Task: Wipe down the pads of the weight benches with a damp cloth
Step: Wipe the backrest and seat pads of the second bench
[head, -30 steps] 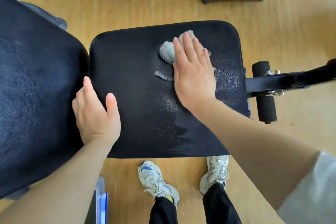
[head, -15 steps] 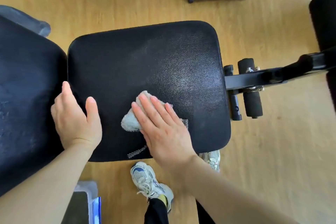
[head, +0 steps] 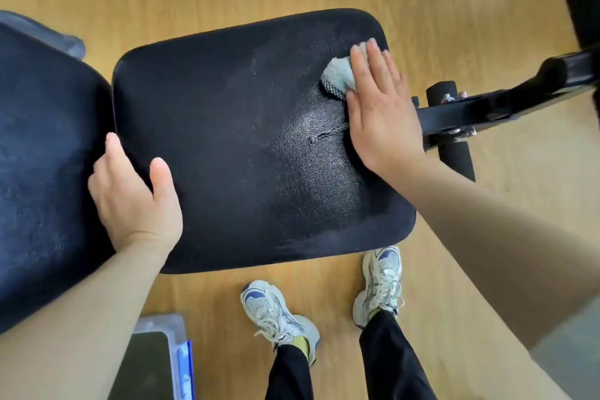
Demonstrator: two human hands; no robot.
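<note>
- Right hand (head: 381,114) is laid flat, fingers straight and together, pressing a pale fluffy cloth (head: 337,78) onto the far right corner of the black seat pad (head: 227,127). No curl in the fingers, it's just a flat palm on top.
- Most of the cloth is bunched up on the left side of those fingers. A thin mesh edge of it pokes out from under the palm.
- Left hand (head: 136,201) grips the seat pad's left edge, thumb on top and fingers tucked down into the gap next to the bigger back pad (head: 45,156) on the left.
- The seat pad's surface has a wet-looking sheen across the middle and down toward the near right corner.
- Right of the pad there's a black frame bar (head: 487,104) with a foam roller (head: 454,156).
- White sneakers (head: 276,315) stand on the wooden floor (head: 503,204) just near of the pad, and a clear plastic bin (head: 162,328) sits near left.
</note>
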